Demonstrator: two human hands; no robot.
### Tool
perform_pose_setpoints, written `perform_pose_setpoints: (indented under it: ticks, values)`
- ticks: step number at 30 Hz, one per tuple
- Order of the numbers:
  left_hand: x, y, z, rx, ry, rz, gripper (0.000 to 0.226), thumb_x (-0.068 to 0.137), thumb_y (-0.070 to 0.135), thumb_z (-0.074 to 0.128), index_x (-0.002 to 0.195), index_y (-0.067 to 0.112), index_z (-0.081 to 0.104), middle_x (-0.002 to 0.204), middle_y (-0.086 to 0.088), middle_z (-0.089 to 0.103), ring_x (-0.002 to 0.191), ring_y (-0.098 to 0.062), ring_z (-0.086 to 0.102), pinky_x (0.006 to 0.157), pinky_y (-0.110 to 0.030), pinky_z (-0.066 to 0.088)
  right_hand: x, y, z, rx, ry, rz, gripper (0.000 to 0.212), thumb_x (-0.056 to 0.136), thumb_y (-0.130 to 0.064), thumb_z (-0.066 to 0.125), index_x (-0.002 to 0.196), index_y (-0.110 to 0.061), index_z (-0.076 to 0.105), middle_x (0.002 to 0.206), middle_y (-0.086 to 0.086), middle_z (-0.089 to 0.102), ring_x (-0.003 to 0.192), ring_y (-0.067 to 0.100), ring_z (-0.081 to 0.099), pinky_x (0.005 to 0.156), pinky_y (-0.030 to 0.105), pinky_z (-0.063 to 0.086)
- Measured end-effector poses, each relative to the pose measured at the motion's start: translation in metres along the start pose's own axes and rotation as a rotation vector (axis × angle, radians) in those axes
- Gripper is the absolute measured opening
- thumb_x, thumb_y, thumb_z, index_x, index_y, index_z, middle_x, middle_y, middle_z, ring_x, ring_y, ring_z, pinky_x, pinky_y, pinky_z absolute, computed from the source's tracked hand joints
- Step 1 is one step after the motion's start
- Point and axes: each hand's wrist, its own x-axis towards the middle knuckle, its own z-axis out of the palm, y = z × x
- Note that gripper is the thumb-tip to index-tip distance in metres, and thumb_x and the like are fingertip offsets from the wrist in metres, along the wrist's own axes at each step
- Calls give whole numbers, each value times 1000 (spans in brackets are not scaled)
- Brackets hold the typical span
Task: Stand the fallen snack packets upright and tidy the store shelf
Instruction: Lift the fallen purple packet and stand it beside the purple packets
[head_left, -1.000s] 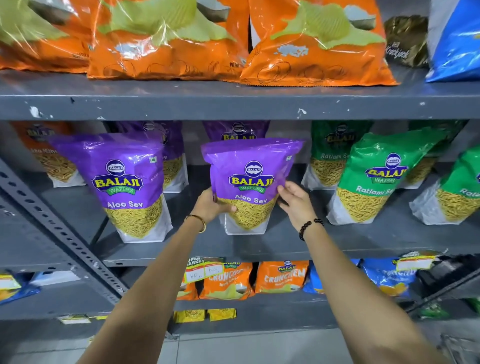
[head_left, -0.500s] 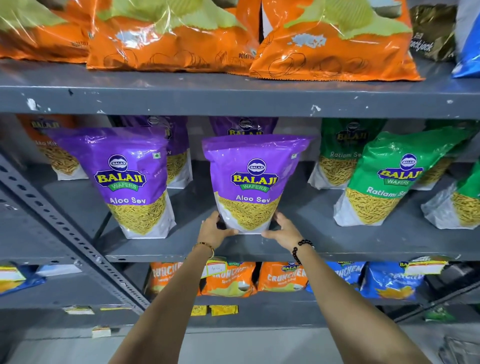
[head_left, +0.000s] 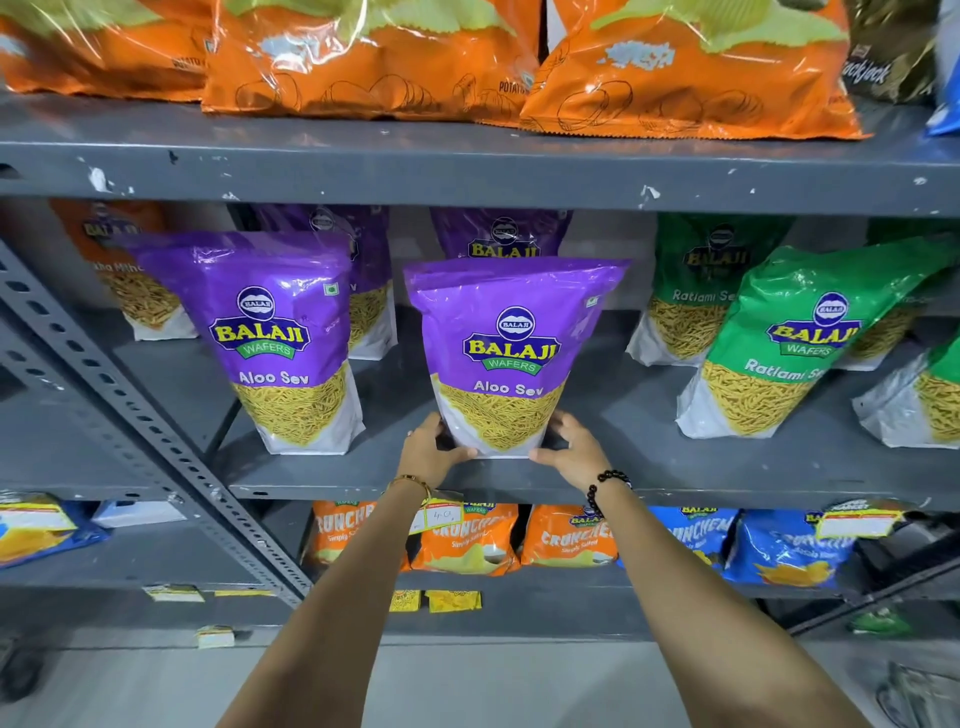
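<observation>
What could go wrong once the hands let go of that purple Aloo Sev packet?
1. The purple Aloo Sev packet stands near the shelf's front edge, steadied only at its base by the left hand and right hand; top-heavy, it may tip forward on release.
2. The green Ratlami Sev packet beside it leans sideways; a nudge could topple it.

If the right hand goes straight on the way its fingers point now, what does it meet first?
The right hand already touches the lower corner of the purple Aloo Sev packet with its grip. Going on, it would press that packet first; next behind is probably another purple packet, though depth is unclear.
</observation>
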Motion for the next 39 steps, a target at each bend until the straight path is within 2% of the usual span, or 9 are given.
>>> perform_pose_setpoints:
  ticks: [4,8,13,23,28,31,34,37,39]
  values:
    - [-1,1,0,12,-2,-5,54,79,12,72,126,4,49,130,-15,60,119,-31,55,101,-41,44,-2,-2,0,-16,7,1,68,78,-7,69,138,-12,37,143,8,48,131,24,45,106,38,37]
    - [-2,2,1,14,-1,-7,54,79,13,72,127,5,48,131,-14,59,121,-32,54,103,-42,44,-2,-2,4,3,53,-3,65,75,-7,72,133,-10,42,135,10,55,122,25,53,97,31,41]
    - [-1,3,2,16,-1,-16,54,80,12,70,128,5,47,132,-14,58,122,-33,53,105,-45,42,-2,-3,6,-7,83,0,64,74,-8,74,131,-10,45,131,10,59,118,26,57,99,36,44]
    - [1,0,2,25,-12,-15,54,80,13,71,128,6,47,132,-12,58,123,-32,53,105,-44,42,-6,-6,5,-26,67,7,68,74,-10,74,134,-11,42,136,8,55,123,26,53,102,39,42]
    - [4,-2,2,12,-14,-10,55,79,12,72,128,6,48,132,-13,59,122,-31,54,105,-42,42,-5,-7,5,-31,78,1,66,73,-8,74,132,-10,44,134,9,57,121,26,54,96,32,42]
    - [6,-5,3,33,-12,-17,54,78,14,73,126,6,49,131,-13,60,121,-32,55,104,-45,43,-5,-7,5,-41,69,6,67,73,-9,74,132,-10,44,134,9,57,121,26,54,96,33,42]
    - [-1,-16,2,111,95,-39,48,81,22,70,125,13,52,129,-10,62,119,-32,56,102,-47,46,-6,-6,4,-52,71,23,70,71,-8,75,134,-9,43,136,10,55,124,27,51,100,37,41]
    - [-26,-33,-2,136,392,-37,50,82,26,68,128,14,52,128,-12,59,118,-31,53,95,-42,48,-4,-4,5,-60,77,31,73,70,-8,76,134,-8,42,136,11,54,124,28,51,101,38,41]
    - [-39,-45,-12,33,612,-44,62,77,26,74,131,10,46,130,-13,54,122,-31,48,96,-44,45,-3,-3,6,-64,80,34,73,69,-8,76,134,-8,42,136,11,54,124,29,50,101,38,41]
